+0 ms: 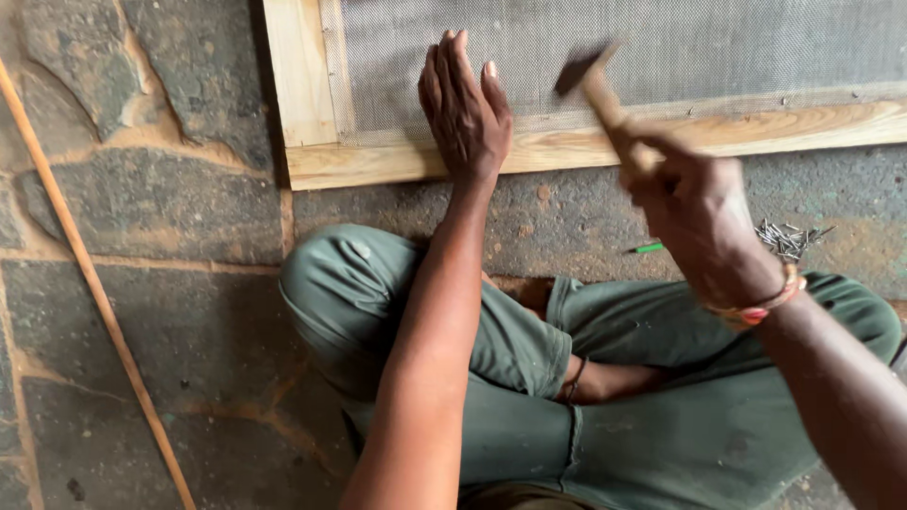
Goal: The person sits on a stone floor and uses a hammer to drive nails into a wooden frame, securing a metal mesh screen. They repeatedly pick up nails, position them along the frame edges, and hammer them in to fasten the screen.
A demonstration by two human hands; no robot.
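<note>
Along the lower rail of the wooden frame (586, 142), near its left corner, my left hand (463, 109) lies flat with the fingers stretched out and together, palm down, holding nothing; the fingertips reach up onto the grey wire mesh (661, 47) and the heel of the hand sits on the pale rail. My right hand (694, 203) is closed around the wooden handle of a hammer (600, 90), raised just to the right of the left hand; the dark head is blurred above the strip where the mesh meets the rail, apart from my left fingers. A row of small nails already shows along the mesh edge on the rail, toward the right. The frame rests on a stone floor (170, 198) of dark slabs with sandy joints, its left upright running up out of view. On the floor below the rail, near my right wrist, lies a loose heap of nails (789, 238), and just left of it a small green object (647, 248) that I cannot make out. A thin wooden rod (94, 283) slants across the floor at the left edge. I sit cross-legged in green trousers (661, 416), knees close to the rail.
</note>
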